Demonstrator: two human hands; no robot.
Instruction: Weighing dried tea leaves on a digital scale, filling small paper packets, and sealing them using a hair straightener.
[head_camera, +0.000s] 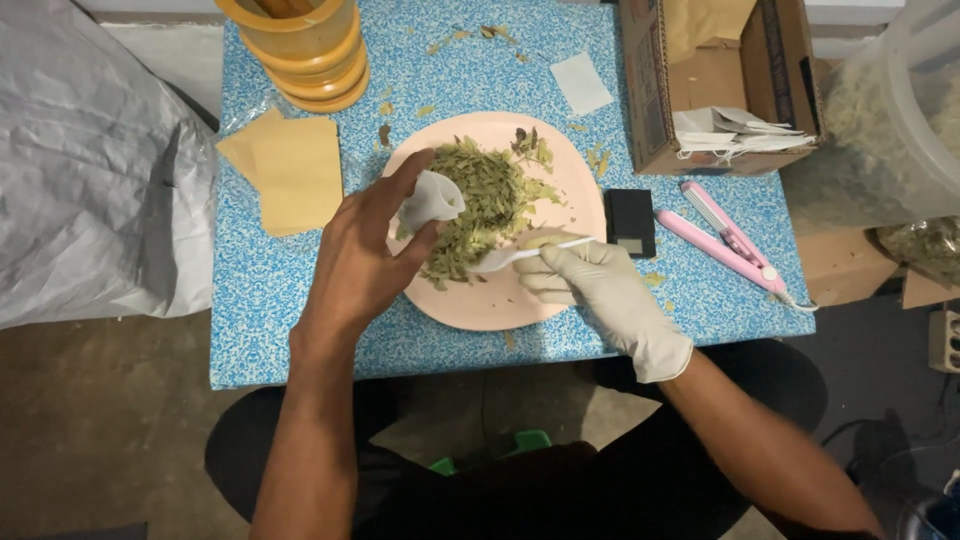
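Note:
A pink plate (500, 305) on a blue speckled table (260, 300) holds a heap of dried green leaves (485, 200). My bare left hand (365, 250) holds a small white filter bag (430, 200) over the plate's left side, beside the leaves. Wearing a white glove, my right hand (600, 290) grips a white plastic spoon (510, 257). The spoon's bowl touches the near edge of the leaf heap.
Tan paper envelopes (290, 170) lie left of the plate. Stacked yellow containers (305, 50) stand at the back. A small black scale (630, 222) and a pink heat sealer (725, 235) lie to the right, with a cardboard box (715, 85) behind. A clear bin of leaves (890, 110) sits far right.

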